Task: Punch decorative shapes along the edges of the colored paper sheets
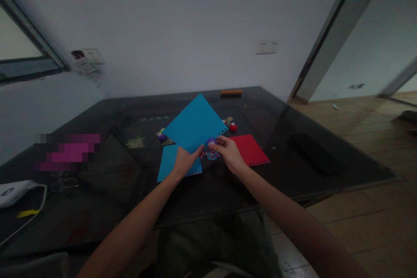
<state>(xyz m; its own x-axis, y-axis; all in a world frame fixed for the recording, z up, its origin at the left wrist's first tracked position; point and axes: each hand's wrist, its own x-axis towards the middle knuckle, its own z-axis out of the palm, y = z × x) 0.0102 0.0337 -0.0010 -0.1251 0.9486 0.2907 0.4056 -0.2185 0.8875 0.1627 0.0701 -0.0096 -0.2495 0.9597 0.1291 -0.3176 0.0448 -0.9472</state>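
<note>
My left hand (185, 160) pinches the lower corner of a blue paper sheet (194, 122) and holds it up, tilted like a diamond, above the dark glass table (228, 191). My right hand (228, 151) grips a small purple punch (211, 141) clamped on the sheet's lower right edge, where a row of small holes runs. A second blue sheet (169, 163) lies flat under my left hand. A red sheet (249, 148) with punched holes lies right of my right hand. Small coloured paper bits (212, 155) are scattered between my hands.
A red punch (233, 127) and another purple punch (161, 135) sit beside the raised sheet. An orange bar (231, 92) lies at the far edge. A black flat object (314, 152) rests at the right. A white device with cable (14, 191) lies at the left.
</note>
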